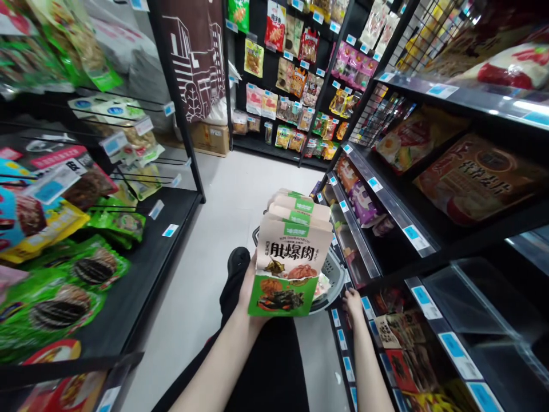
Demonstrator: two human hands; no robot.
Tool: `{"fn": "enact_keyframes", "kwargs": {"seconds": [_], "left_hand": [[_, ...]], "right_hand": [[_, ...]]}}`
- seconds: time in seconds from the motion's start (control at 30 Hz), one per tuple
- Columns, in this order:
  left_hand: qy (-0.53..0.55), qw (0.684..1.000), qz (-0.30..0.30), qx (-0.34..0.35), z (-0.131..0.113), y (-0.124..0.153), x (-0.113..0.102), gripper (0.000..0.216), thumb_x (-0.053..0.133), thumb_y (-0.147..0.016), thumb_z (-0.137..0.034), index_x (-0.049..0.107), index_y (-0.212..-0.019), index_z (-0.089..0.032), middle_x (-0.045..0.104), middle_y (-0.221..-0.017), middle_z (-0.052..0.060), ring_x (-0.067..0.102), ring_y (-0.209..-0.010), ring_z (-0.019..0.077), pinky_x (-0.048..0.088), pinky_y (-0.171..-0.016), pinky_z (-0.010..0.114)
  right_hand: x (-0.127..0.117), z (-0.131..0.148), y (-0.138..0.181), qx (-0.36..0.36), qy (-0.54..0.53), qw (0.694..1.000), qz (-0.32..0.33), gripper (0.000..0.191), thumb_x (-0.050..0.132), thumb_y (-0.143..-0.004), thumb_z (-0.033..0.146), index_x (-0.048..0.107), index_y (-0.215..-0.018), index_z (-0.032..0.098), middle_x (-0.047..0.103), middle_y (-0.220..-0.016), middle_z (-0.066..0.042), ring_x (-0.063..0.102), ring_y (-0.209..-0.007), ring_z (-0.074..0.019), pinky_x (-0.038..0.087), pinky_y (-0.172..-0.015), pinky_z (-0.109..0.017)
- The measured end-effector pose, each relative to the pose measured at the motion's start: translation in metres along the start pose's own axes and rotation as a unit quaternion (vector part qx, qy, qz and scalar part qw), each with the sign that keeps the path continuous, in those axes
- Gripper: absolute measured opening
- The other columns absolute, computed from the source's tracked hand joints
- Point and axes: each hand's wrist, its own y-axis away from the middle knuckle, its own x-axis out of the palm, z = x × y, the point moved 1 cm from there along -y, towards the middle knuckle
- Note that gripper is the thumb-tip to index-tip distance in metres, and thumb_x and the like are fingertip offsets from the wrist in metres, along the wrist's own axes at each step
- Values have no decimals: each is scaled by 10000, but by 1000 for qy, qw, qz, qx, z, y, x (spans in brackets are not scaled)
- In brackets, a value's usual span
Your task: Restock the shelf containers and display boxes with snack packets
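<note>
My left hand [247, 289] is closed on a stack of several snack packets [286, 274], held upright in front of my legs. Their printed fronts are beige above and green below, with dark Chinese lettering and pictures of meat. Behind and below them a grey plastic shopping basket [337, 280] shows in part, with a light-coloured packet [321, 284] inside. At the front edge of the lower right shelf is my right hand [352, 303], its fingers curled downward. Whatever its fingertips hold or touch is hidden.
Black shelving [381, 266] with price labels runs along the right, stocked with bags. The left shelf [150, 229] carries green seed bags [72, 309]. A rack of hanging snacks [295, 74] closes the far end, beside a cardboard box [210, 137]. Pale floor [206, 229] lies between.
</note>
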Motion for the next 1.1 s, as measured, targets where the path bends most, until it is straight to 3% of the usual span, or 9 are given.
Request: {"fn": "enact_keyframes", "kwargs": {"seconds": [0.13,0.2,0.33,0.4,0.53,0.63,0.83,1.03,1.1], "left_hand": [[-6,999,22,-23,1,-4,2,590,370,-909,-524,448,-1396,-201,668,-1186,84,544,-1206,298,320,-1085,486],[-8,1000,10,-28,2,-6,1,565,376,-914,-502,488,-1368,-185,692,-1139,77,547,-1209,283,298,-1107,468],[-5,999,-25,-37,4,-7,0,436,422,-914,-427,670,-1143,-152,743,-976,66,610,-1128,262,299,-1118,439],[-14,998,-48,-37,6,-5,0,391,430,-916,-374,706,-1052,-132,749,-934,69,646,-1063,252,326,-1105,424],[-35,990,-131,-42,8,-1,0,349,472,-897,-329,714,-972,-90,751,-869,84,707,-841,216,441,-1013,381],[-40,987,-146,-48,8,1,-1,318,491,-888,-323,711,-886,-94,741,-746,68,707,-738,198,491,-945,364],[-26,988,-142,-53,10,-1,2,344,513,-875,-326,703,-1000,-69,747,-885,112,704,-877,242,450,-1004,403],[-19,976,-214,-36,11,-2,13,375,449,-899,-331,724,-939,-80,746,-865,119,707,-847,232,473,-975,388],[-26,972,-232,-32,11,-2,13,381,434,-907,-328,729,-908,-87,747,-844,109,709,-824,218,474,-973,373]], "right_hand": [[-15,43,-3,-41,-29,999,0,462,696,-610,567,623,-799,152,637,-671,-25,605,-598,-182,496,-606,-330],[-21,83,14,-89,-50,995,10,461,675,-643,557,644,-889,168,672,-782,-36,634,-702,-183,505,-713,-341],[-22,172,81,-326,-44,940,88,258,665,-786,365,666,-993,209,671,-856,-33,633,-823,-180,496,-785,-334],[-17,198,111,-383,1,913,140,217,705,-769,302,679,-969,224,680,-915,-44,631,-885,-199,496,-800,-338],[-10,205,130,-380,26,913,144,123,735,-751,231,689,-866,229,706,-917,-32,643,-904,-200,508,-785,-315],[-10,198,129,-374,-3,919,129,39,730,-759,215,705,-789,215,718,-834,-20,664,-827,-187,526,-733,-292],[-12,205,127,-383,-22,921,-64,195,758,-741,279,746,-908,180,738,-825,-50,675,-716,-186,547,-678,-302],[-4,215,123,-402,-60,912,-59,80,758,-738,247,735,-787,187,692,-706,-4,625,-638,-137,497,-609,-258],[-2,219,121,-422,-122,893,-101,70,758,-735,234,720,-781,197,668,-706,6,606,-642,-132,484,-610,-266]]}}
